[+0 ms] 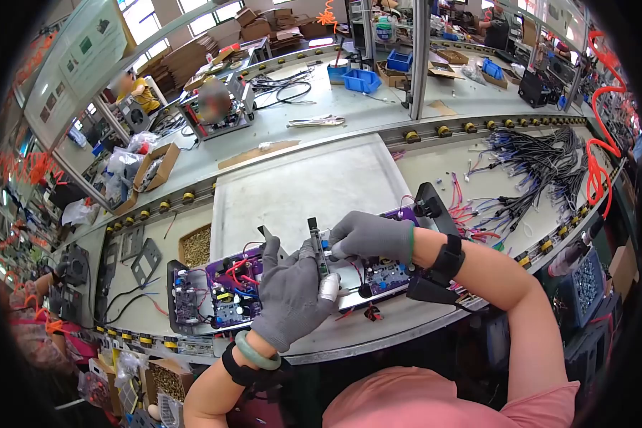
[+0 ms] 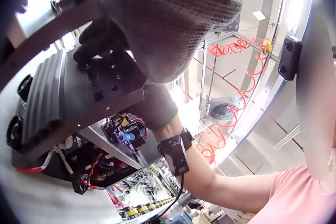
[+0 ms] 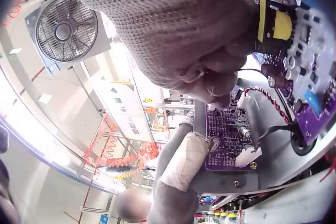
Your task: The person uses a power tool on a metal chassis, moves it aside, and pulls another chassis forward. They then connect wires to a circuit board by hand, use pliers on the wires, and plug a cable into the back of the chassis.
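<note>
Purple circuit board point(image 1: 319, 250), small and held on edge, sits pinched between both my grey-gloved hands above the open chassis point(image 1: 299, 285) on the workbench point(image 1: 435, 171). My left hand point(image 1: 290, 292) curls round its lower part; my right hand point(image 1: 367, 237) grips its upper side with bent fingers.

Circuit board point(image 1: 314, 253) stands upright between both hands point(image 1: 332, 264).
</note>
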### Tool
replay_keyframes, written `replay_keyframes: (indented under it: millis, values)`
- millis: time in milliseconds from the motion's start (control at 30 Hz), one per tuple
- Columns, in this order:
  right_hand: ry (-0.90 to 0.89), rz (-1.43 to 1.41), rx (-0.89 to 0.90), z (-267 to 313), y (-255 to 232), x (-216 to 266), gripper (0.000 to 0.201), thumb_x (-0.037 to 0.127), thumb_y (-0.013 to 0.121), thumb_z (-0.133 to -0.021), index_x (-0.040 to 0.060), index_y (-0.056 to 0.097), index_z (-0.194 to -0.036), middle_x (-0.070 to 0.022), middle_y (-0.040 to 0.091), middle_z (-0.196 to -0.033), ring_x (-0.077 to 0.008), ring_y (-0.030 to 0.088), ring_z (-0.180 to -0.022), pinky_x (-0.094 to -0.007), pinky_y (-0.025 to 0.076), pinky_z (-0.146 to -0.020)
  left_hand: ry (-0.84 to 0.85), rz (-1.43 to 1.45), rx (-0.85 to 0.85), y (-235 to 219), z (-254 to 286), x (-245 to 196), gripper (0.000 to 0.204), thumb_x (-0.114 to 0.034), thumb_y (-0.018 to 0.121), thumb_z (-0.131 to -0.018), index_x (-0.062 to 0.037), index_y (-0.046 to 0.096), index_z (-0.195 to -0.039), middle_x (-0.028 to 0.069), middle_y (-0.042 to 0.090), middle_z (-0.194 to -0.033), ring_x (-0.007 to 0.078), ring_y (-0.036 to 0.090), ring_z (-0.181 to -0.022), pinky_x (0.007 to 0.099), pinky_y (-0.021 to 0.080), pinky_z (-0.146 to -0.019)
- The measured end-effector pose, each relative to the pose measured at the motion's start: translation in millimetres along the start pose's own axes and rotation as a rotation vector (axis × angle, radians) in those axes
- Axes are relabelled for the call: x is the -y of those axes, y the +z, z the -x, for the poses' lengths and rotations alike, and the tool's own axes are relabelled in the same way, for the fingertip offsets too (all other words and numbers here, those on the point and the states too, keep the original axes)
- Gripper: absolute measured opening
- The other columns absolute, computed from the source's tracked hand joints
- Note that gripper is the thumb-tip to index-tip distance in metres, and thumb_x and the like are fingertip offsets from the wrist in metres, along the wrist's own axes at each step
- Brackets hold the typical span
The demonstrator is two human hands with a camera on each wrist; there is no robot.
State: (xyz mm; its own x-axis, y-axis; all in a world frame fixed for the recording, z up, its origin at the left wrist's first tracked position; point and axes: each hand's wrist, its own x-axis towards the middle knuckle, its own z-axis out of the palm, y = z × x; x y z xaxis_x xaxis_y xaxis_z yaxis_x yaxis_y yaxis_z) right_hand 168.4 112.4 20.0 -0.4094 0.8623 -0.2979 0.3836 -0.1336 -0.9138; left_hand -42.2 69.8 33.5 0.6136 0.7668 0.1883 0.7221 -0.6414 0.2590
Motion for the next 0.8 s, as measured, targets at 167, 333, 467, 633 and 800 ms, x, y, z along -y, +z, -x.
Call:
replay_keyframes:
  millis: [167,333,467,633,800]
  values:
    - [0.044,0.150,-0.090,-5,10,4,0.019,0.012,0.065,-0.079,-0.0053,0.072,-0.082,-0.0105,0.066,-0.069,-0.0154,0.063,-0.062,-0.0321,0.052,-0.059,0.057,-0.044,-0.102,9,-2,1,0.041,-0.027,0.060,-0.086,0.0043,0.060,-0.113,0.0168,0.068,-0.079,0.0384,0.067,-0.082,0.0490,0.041,-0.105]
    - [-0.163,0.563,-0.310,13,18,-1,0.032,0.030,0.065,-0.082,0.0039,0.076,-0.096,-0.0230,0.072,-0.091,-0.0395,0.070,-0.090,-0.0445,0.054,-0.087,0.052,0.071,-0.115,6,0,-1,0.048,-0.026,0.067,-0.083,0.0004,0.061,-0.122,0.0146,0.071,-0.087,0.0354,0.067,-0.091,0.0478,0.044,-0.101]
    - [-0.423,0.342,-0.584,67,-36,-23,0.034,0.025,0.067,-0.086,0.0041,0.071,-0.113,-0.0169,0.074,-0.102,-0.0282,0.071,-0.090,-0.0373,0.056,-0.083,-0.134,0.266,-0.068,-3,-6,-5,0.049,-0.032,0.065,-0.087,0.0011,0.059,-0.123,0.0147,0.069,-0.082,0.0369,0.065,-0.085,0.0458,0.048,-0.083]
    - [-0.008,-0.004,-0.928,127,-193,-152,0.029,0.021,0.062,-0.091,0.0010,0.071,-0.110,-0.0072,0.074,-0.092,-0.0120,0.069,-0.072,-0.0267,0.055,-0.064,-0.294,-0.072,0.066,-3,-33,-10,0.037,-0.033,0.067,-0.087,-0.0013,0.062,-0.106,0.0207,0.071,-0.088,0.0408,0.067,-0.084,0.0487,0.049,-0.077]
    - [0.538,0.373,-1.042,166,-226,-284,0.029,0.027,0.063,-0.083,0.0064,0.076,-0.099,-0.0142,0.075,-0.087,-0.0263,0.072,-0.079,-0.0372,0.056,-0.076,-0.315,-0.049,0.037,1,-31,-9,0.038,-0.034,0.067,-0.086,-0.0004,0.063,-0.103,0.0219,0.070,-0.086,0.0427,0.065,-0.083,0.0513,0.048,-0.079]
